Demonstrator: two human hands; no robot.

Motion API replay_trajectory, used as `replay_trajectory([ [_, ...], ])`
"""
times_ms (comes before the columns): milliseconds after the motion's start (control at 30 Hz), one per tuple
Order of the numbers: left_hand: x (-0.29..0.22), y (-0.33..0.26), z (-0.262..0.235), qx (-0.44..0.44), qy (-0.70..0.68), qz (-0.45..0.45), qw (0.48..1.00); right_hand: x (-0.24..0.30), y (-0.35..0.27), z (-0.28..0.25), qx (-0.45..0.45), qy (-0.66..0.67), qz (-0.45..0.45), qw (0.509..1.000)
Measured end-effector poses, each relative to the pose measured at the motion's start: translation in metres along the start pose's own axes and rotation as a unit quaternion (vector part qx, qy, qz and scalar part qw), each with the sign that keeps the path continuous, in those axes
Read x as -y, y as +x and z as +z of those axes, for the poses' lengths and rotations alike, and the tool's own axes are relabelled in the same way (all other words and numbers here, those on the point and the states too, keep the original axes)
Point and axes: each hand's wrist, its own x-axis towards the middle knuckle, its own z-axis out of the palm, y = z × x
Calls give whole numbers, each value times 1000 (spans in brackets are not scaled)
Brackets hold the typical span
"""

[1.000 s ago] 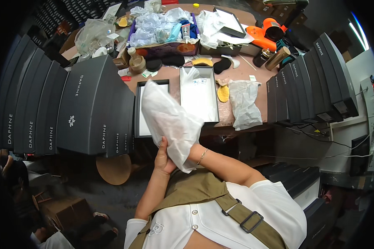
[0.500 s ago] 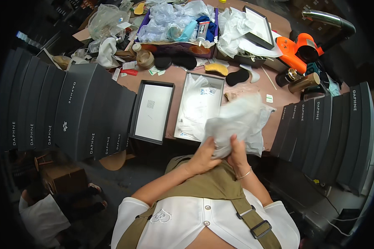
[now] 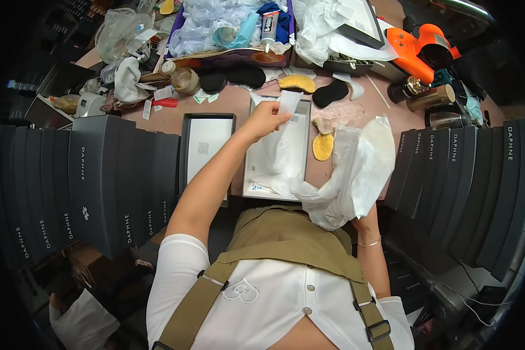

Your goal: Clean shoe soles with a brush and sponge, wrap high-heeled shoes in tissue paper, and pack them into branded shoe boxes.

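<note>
My left hand (image 3: 266, 121) reaches over an open shoe box (image 3: 305, 153) with a white inside, pinching a strip of white tissue paper (image 3: 289, 102) at its far end. More thin white wrapping (image 3: 274, 163) lies in the box. A crumpled white wrapped bundle (image 3: 356, 172) rests in my right hand (image 3: 366, 224), whose fingers are mostly hidden beneath it. What the bundle contains does not show. Left of the box lies a dark-rimmed lid (image 3: 207, 154), white side up. A yellow oval pad (image 3: 323, 147) sits on the table between box and bundle.
Dark shoe boxes (image 3: 99, 181) stand stacked at left, and another row (image 3: 478, 186) at right. At the back are a purple box (image 3: 290, 44) of crumpled plastic, a glue tube (image 3: 269, 28), black pads (image 3: 331, 93) and an orange device (image 3: 411, 52). A person (image 3: 87, 318) is at lower left.
My left hand has let go of the white bundle and moved forward over the box to the tissue paper. The bundle has shifted right with my right hand, uncovering the yellow pad.
</note>
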Motion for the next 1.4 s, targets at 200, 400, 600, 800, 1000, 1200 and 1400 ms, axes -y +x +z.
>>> replay_trajectory([
  [200, -43, -21, 9, 60, -354, -33, 933, -21, 73, 70, 32, -72, -74, 994],
  [400, -23, -23, -82, -88, -531, -9, 843, 3, 50, 48, 42, -32, 29, 998],
  [600, -31, -37, -101, -99, -619, 30, 778, -94, 75, 46, 35, -247, -73, 966],
  [800, -34, -57, -121, -104, -653, 18, 750, -89, 92, 82, 50, -376, -167, 910],
  [1000, -47, -72, -135, -42, -721, 82, 687, -59, 88, 73, 89, -65, -97, 989],
  [1200, -40, -115, -134, 64, -721, 154, 672, -40, 100, 55, 290, 242, -41, 925],
  [1400, 24, -139, -88, 10, -724, 239, 648, -106, 104, 81, 407, 412, 56, 813],
])
